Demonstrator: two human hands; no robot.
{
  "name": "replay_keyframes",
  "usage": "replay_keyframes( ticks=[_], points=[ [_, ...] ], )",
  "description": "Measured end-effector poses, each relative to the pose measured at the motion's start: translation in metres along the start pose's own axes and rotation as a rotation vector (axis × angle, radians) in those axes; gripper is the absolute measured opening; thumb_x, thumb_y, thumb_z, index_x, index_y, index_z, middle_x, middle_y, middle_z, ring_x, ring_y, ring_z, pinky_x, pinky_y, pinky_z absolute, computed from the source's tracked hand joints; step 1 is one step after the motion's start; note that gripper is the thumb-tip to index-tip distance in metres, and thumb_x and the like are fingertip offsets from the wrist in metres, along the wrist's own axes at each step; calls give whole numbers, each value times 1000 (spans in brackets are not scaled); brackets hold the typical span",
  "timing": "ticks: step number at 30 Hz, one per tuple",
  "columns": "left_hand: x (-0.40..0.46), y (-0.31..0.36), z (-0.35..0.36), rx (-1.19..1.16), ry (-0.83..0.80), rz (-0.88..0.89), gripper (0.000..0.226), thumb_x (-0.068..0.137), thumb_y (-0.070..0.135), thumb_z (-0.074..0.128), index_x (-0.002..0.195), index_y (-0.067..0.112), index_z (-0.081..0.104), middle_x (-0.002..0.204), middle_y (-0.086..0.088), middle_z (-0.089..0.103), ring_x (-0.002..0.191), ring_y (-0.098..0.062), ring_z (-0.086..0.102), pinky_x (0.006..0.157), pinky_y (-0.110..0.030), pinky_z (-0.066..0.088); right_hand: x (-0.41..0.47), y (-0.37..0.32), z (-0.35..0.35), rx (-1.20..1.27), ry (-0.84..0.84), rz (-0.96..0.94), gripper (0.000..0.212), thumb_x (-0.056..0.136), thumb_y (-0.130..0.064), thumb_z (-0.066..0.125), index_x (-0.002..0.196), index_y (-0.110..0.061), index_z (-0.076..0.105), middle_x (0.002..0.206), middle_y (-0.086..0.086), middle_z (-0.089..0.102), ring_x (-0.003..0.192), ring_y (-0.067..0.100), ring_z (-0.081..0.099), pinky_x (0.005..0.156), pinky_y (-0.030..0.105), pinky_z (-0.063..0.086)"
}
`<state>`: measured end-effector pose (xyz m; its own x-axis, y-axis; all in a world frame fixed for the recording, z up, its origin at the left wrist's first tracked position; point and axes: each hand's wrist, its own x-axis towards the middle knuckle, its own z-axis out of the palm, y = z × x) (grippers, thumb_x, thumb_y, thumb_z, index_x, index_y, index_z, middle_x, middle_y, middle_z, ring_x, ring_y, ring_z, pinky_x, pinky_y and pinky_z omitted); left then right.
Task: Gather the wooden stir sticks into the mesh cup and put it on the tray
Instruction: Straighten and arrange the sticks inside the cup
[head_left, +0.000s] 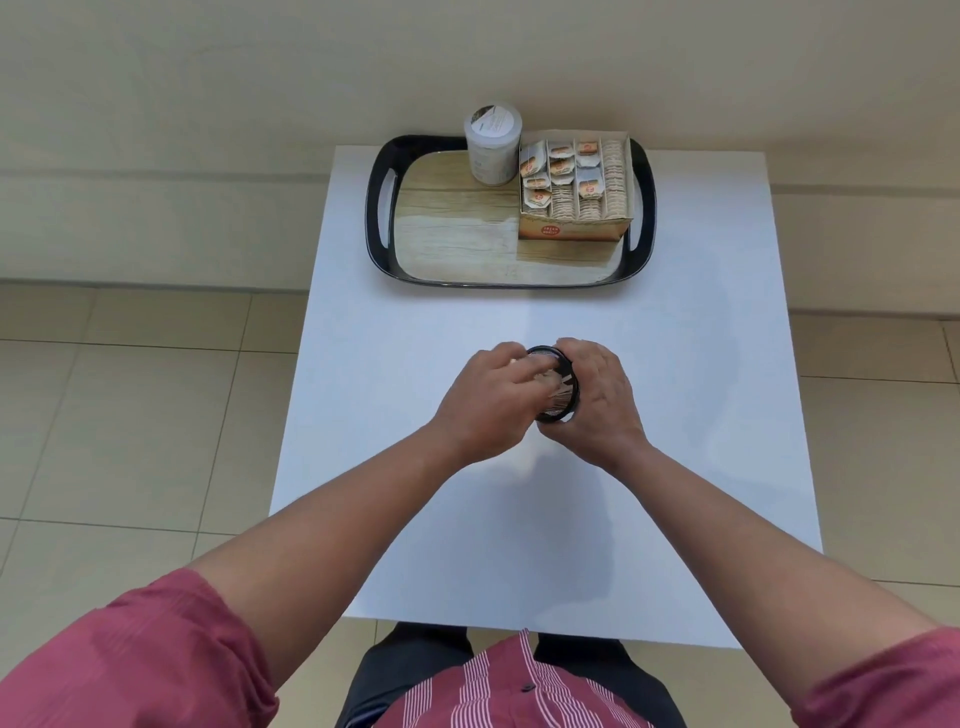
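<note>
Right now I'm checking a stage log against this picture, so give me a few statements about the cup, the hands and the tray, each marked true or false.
1. The mesh cup stands on the tray. False: it is on the white table, nearer the person than the tray.
2. The right hand grips the cup. True.
3. The left hand rests flat on the table. False: it is at the cup's mouth with the wooden stir sticks.
4. A box of tea bags sits on the tray. True.
5. The white jar lies on its side. False: it is upright.
</note>
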<state>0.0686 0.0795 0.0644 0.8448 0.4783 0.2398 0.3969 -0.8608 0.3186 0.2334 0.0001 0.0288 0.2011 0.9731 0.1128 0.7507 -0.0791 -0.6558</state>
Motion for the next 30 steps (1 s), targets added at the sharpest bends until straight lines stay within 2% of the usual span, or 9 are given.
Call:
replay_keyframes(
  ticks=[2,4,7,10,13,18,22,26,30],
  points=[
    [3,3,-1,112,-176,22,42,83,2,58,120,20,68,133,7,63,111,-31,55,82,-41,46,1,0,1,-7,-10,-6,76,64,-39,74,133,-21,46,128,-3,59,121,26,55,97,49,48],
    [4,6,2,209,-334,16,46,87,5,49,128,23,59,135,8,57,122,-26,47,93,-35,35,1,2,1,-6,-21,-17,80,62,-30,80,134,-21,46,128,-2,60,121,27,55,97,50,48],
    [10,7,1,214,-437,8,42,85,4,42,118,24,60,112,10,63,109,-22,48,90,-32,27,0,5,1,12,-37,-11,83,61,-26,85,135,-17,49,130,0,59,123,27,53,99,50,48],
    [17,6,-3,161,-456,3,42,77,-1,47,103,30,61,99,14,64,99,-19,49,86,-30,26,-4,6,1,39,-40,25,86,60,-25,86,137,-18,48,133,-2,58,124,20,48,100,46,48],
    [19,7,-4,129,-447,3,46,75,-3,49,105,30,59,102,16,65,97,-18,50,82,-30,26,-5,6,1,50,-40,31,86,60,-25,85,136,-20,46,132,-3,58,123,18,46,100,44,47],
    [17,10,-3,216,-500,62,36,84,5,46,103,29,63,102,10,62,96,-21,50,82,-33,28,-6,7,1,39,-55,20,82,61,-22,85,135,-17,49,130,-2,59,121,22,49,99,45,48],
    [23,20,-3,281,-504,-1,31,85,6,45,96,26,66,95,5,58,91,-21,48,82,-34,27,-8,3,4,93,-29,92,84,62,-23,87,135,-24,46,132,-5,58,122,13,43,102,37,44],
    [27,26,-3,306,-516,-66,27,86,6,47,91,25,64,94,3,54,86,-19,35,78,-34,18,-9,0,6,129,-50,148,80,64,-32,84,135,-23,50,131,-10,57,123,12,44,104,37,44],
    [27,26,-4,277,-507,-90,23,84,6,50,86,27,60,88,6,52,85,-19,37,76,-33,18,-10,0,6,139,-54,155,80,63,-34,84,135,-25,50,129,-12,56,121,11,44,101,36,45]
  ],
)
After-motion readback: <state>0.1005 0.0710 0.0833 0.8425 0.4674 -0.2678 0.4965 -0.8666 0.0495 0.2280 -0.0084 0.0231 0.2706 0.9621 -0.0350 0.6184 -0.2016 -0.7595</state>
